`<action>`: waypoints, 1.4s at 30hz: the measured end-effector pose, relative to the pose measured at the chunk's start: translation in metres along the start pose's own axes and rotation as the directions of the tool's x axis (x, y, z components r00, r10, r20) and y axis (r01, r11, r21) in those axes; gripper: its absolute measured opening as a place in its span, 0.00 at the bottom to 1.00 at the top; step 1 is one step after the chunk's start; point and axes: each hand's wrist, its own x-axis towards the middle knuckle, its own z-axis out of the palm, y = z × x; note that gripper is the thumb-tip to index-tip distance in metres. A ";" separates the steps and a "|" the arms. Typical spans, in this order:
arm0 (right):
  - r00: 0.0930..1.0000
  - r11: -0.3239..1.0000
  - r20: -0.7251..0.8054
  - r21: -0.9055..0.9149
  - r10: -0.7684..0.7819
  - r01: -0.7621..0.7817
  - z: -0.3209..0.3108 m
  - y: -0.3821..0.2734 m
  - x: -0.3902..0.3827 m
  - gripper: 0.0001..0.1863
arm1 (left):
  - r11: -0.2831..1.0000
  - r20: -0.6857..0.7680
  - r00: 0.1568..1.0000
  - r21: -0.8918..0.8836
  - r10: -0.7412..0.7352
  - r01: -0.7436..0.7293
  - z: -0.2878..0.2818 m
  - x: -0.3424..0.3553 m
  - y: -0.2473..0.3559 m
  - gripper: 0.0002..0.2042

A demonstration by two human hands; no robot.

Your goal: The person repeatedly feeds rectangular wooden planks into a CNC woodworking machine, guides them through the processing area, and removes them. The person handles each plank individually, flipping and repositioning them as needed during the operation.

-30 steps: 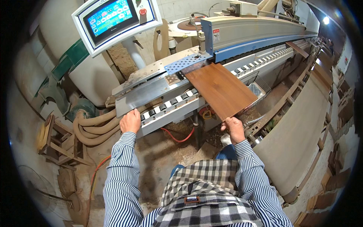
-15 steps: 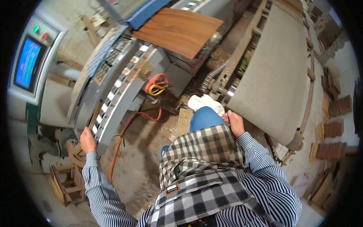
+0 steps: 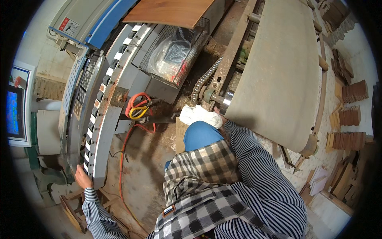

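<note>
My left hand (image 3: 83,177) is at the near end of the roller track (image 3: 98,102) on the machine at left, its fingers closed on the track's end. Only a little of my right hand (image 3: 217,111) shows, beside a crumpled white cloth (image 3: 201,116) just past my blue-clad knee (image 3: 202,136). The sleeve and cloth hide its fingers, so whether it holds the cloth cannot be told. Close to it is the near end of the wide belt conveyor (image 3: 274,79). A wood-grain board (image 3: 171,11) lies across the far part of the machine.
A wire basket (image 3: 177,55) with clear plastic hangs beside the track. Red and yellow hoses (image 3: 137,107) loop below it and trail over the floor. A drive chain (image 3: 203,81) runs by the conveyor. Stacked brown pieces (image 3: 350,107) stand at right, a screen (image 3: 15,111) at left.
The view has shifted, bringing the wire basket into sight. My right hand has reached forward toward the white cloth and conveyor end. My left hand stays at the track's end.
</note>
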 end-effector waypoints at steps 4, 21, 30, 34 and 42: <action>0.977 0.952 -0.186 -0.303 -0.105 0.045 0.003 -0.009 0.003 0.25 | 1.000 0.047 0.999 -0.027 0.000 0.001 -0.001 0.003 -0.013 0.24; 0.924 0.867 -0.275 -0.488 -0.266 0.104 0.004 0.011 0.017 0.23 | 0.998 0.048 0.998 -0.049 -0.041 0.044 0.006 -0.004 -0.021 0.24; 0.907 0.849 -0.301 -0.518 -0.296 0.105 -0.015 0.009 0.026 0.22 | 0.998 0.216 0.976 -0.051 -0.014 0.026 -0.009 0.006 0.007 0.22; 0.906 0.840 -0.302 -0.534 -0.296 0.096 -0.019 0.004 0.031 0.22 | 0.999 0.163 0.987 -0.044 -0.007 0.015 -0.006 0.000 0.005 0.23; 0.905 0.832 -0.310 -0.548 -0.293 0.082 -0.019 0.002 0.030 0.21 | 0.998 0.201 0.978 -0.023 -0.057 0.062 -0.009 -0.002 0.010 0.23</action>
